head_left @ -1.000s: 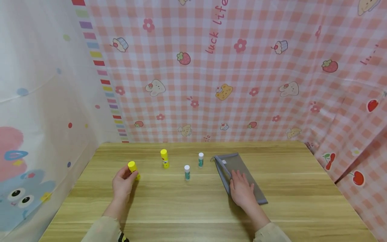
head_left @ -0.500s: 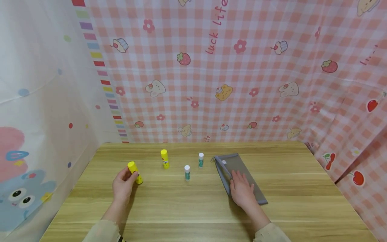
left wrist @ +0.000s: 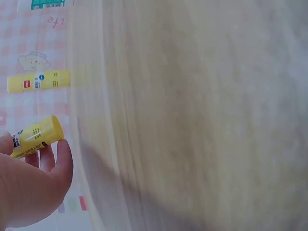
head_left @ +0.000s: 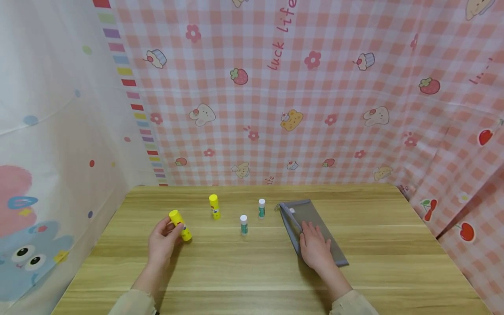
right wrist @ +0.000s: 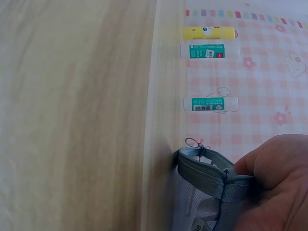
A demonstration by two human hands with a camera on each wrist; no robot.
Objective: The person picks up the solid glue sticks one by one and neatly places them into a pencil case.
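My left hand [head_left: 162, 240] pinches a yellow glue stick [head_left: 182, 226] between thumb and fingers. The stick leans, its cap end toward the upper left. In the left wrist view the lower end of this yellow glue stick [left wrist: 41, 134] sticks out past the fingers. On the right, my right hand [head_left: 315, 247] rests on a grey mesh zipper pouch [head_left: 315, 210], fingers extended across it. The right wrist view shows the pouch's zippered mouth [right wrist: 204, 166] parted, with the thumb at its edge. The right fingertips are hidden in that view.
A second yellow glue stick [head_left: 214, 207] stands upright near the middle left of the wooden table [head_left: 244, 275]. Two white-capped green glue sticks, a nearer one [head_left: 244, 225] and a farther one [head_left: 261, 209], stand between the hands. A checked curtain [head_left: 252, 100] hangs behind.
The left hand has shifted slightly right with the yellow glue stick, whose lower end has swung right and come into fuller view. The right hand and pouch look unmoved.
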